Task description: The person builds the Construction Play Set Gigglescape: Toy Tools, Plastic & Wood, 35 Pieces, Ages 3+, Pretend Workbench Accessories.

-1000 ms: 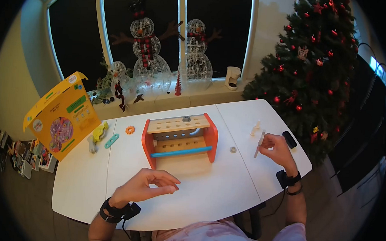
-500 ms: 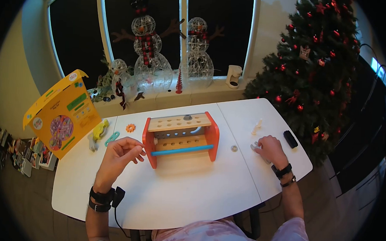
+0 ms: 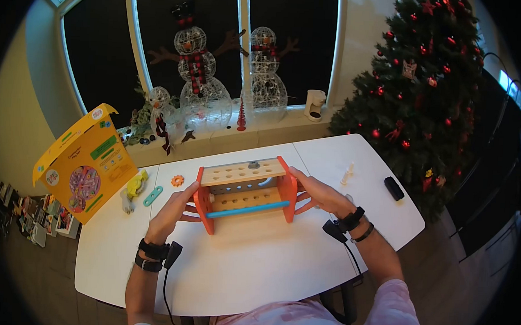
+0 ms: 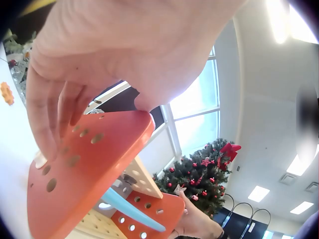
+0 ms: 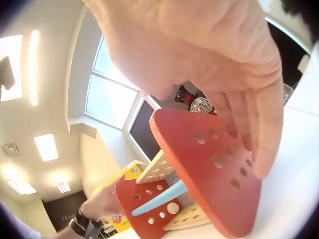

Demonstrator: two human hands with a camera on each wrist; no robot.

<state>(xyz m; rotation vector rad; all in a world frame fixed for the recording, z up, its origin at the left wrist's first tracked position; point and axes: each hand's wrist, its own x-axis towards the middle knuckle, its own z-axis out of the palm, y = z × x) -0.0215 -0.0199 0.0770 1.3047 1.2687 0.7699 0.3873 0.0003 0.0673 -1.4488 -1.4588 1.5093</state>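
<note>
A wooden toy toolbox (image 3: 245, 172) with red side panels and a blue bar stands mid-table between both hands. My left hand (image 3: 168, 216) touches its left panel (image 4: 94, 149), fairly straight fingers on the outer face, thumb tip at the top corner. A white peg end (image 4: 40, 160) shows beside those fingertips. Against the opposite panel (image 3: 288, 195) lie the extended fingers of my right hand (image 3: 327, 199), its thumb near the top corner (image 5: 158, 115). A grey nut (image 3: 253, 165) sits on the perforated top board. Part of a grey piece (image 3: 349, 197) shows behind the right hand.
At left are an orange gear (image 3: 178, 180), a teal two-hole strip (image 3: 152, 196), a yellow-and-grey toy piece (image 3: 136, 184) and a yellow box (image 3: 89, 161). Cream pieces (image 3: 347, 174) and a black object (image 3: 393, 188) lie right. Wrist-camera cables (image 3: 165, 292) hang near the front edge.
The right hand has let go of the grey piece at the right and moved left to the toolbox. My left hand has come to the left panel. The toolbox keeps its place.
</note>
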